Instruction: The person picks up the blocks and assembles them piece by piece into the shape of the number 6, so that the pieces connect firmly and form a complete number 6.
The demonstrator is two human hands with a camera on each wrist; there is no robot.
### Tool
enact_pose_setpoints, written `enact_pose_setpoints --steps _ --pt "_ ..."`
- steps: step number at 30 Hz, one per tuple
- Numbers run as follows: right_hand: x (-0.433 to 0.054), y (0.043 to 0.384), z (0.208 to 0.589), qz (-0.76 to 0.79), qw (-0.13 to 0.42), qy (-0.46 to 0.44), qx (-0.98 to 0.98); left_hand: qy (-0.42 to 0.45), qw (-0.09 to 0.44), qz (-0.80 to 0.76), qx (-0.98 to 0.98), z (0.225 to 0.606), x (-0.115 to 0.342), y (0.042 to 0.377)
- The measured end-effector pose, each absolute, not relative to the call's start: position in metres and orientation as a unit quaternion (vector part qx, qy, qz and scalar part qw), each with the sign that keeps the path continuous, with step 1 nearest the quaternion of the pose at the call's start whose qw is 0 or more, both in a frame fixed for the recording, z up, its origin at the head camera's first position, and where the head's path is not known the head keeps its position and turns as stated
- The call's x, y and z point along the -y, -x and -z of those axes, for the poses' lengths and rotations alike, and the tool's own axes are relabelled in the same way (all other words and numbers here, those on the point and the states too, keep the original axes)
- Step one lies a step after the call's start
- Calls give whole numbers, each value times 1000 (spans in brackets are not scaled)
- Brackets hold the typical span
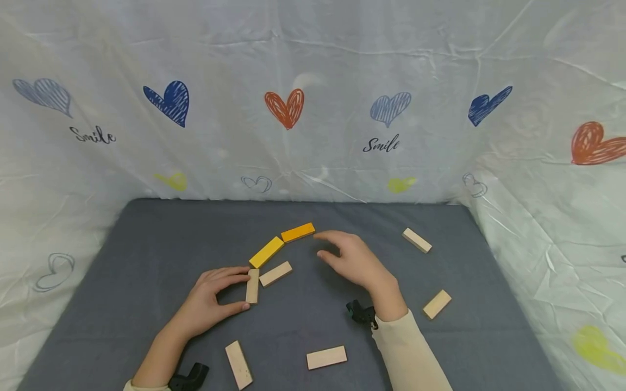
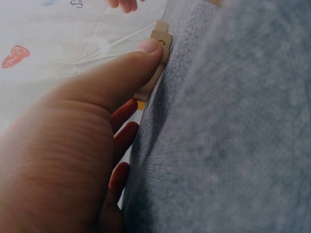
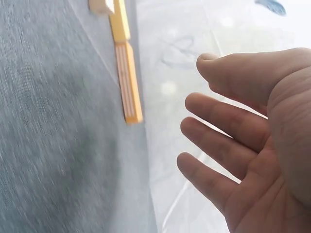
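Observation:
My left hand (image 1: 207, 304) pinches a plain wooden block (image 1: 252, 286) lengthwise, thumb on its near end and fingertips at its far end. That block lies on the grey cloth, its far end right by a yellow block (image 1: 266, 252). An orange block (image 1: 298, 233) continues the line from the yellow one, so the three form a curve. Inside the curve lies another plain block (image 1: 276, 273), close to the held one. My right hand (image 1: 359, 263) hovers to the right of the orange block, fingers apart and holding nothing; in the right wrist view the orange block (image 3: 129, 85) is beyond its fingertips.
Two plain blocks lie nearer me, one at left (image 1: 239, 365) and one at centre (image 1: 326, 358). On the right are a far block (image 1: 417, 240) and a nearer block (image 1: 437, 304). A white curtain (image 1: 332, 163) with printed hearts stands behind the grey cloth (image 1: 161, 233).

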State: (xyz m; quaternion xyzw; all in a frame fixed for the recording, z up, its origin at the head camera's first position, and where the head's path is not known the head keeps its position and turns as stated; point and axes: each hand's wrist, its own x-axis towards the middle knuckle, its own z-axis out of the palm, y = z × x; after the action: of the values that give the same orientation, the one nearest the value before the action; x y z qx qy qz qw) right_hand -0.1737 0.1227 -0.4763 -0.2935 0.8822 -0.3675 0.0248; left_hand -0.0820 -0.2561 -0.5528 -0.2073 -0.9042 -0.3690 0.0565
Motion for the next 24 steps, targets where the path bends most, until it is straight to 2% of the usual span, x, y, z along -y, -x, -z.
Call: enact_pose_setpoints --steps 11,24 --pt "-155 183 474 366 -14 240 -899 208 57 369 904 554 257 81" --pt "-197 194 483 380 -31 166 -909 211 60 368 904 552 258 81"
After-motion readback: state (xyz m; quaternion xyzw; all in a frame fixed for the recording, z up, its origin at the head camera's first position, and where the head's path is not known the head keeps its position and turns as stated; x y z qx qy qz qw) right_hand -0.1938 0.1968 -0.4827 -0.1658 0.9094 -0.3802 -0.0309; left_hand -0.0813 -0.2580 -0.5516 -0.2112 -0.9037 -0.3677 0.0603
